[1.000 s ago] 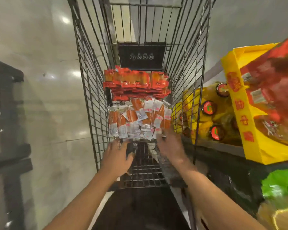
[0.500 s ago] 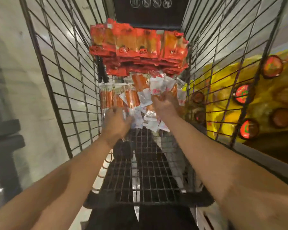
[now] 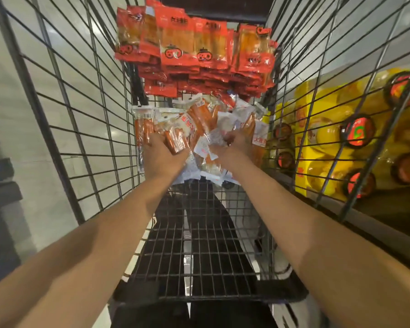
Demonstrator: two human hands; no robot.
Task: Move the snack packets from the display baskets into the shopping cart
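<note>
Both my arms reach deep into the black wire shopping cart (image 3: 64,110). A heap of clear-and-white sausage snack packets (image 3: 199,119) lies on the cart floor. My left hand (image 3: 162,157) grips packets at the heap's left side. My right hand (image 3: 234,146) holds packets on the heap's right, fingers curled into them. Behind the heap, against the cart's far end, stands a stack of red-orange snack packets (image 3: 194,48).
To the right, outside the cart's wire wall, a yellow display box (image 3: 322,138) holds yellow packs with round red-and-black labels. The bare wire cart floor (image 3: 199,245) stretches toward me. Glossy floor lies left of the cart, with a dark rack (image 3: 0,209) at the far left.
My head and arms have moved further into the cart. My hands went from hovering short of the sausage packets to gripping them in the heap.
</note>
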